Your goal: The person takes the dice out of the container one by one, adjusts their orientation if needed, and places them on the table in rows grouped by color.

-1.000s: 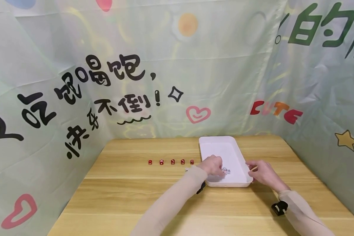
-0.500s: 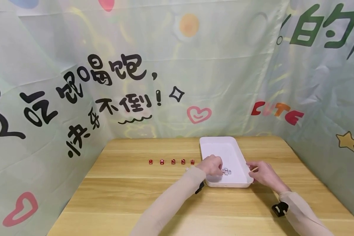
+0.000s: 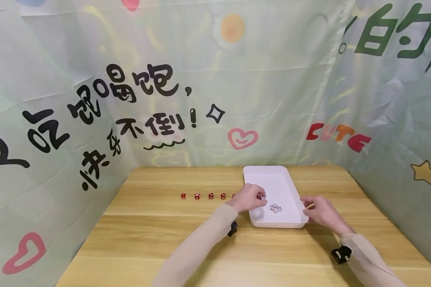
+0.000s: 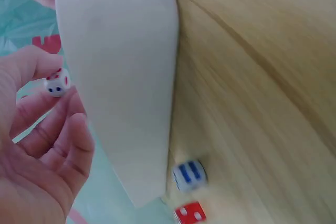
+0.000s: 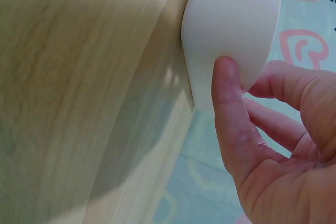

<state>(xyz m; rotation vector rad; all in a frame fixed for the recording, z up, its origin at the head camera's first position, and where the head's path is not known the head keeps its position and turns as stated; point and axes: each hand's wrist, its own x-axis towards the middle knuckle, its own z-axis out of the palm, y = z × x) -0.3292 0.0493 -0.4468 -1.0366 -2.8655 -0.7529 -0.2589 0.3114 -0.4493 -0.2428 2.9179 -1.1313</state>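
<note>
My left hand (image 3: 250, 198) is raised over the left part of a white tray (image 3: 269, 177). Between its thumb and index finger it pinches a white die (image 4: 58, 82) with red and blue pips. Several more white dice (image 3: 275, 209) lie bunched on the tray floor, right of that hand. At the tray's right wall, my right hand (image 3: 323, 213) grips the rim. One finger (image 5: 227, 74) presses the outside of the wall, while the thumb reaches over the edge.
Left of the tray, several red dice (image 3: 210, 196) form a spaced row on the wooden table (image 3: 147, 239). A blue-pipped white die (image 4: 190, 176) sits beside a red die (image 4: 190, 213) near the tray. Printed fabric (image 3: 186, 48) encloses the back and sides.
My left hand has come up from the pile of white dice and shifted left, carrying one die. The right hand stays at the tray's side.
</note>
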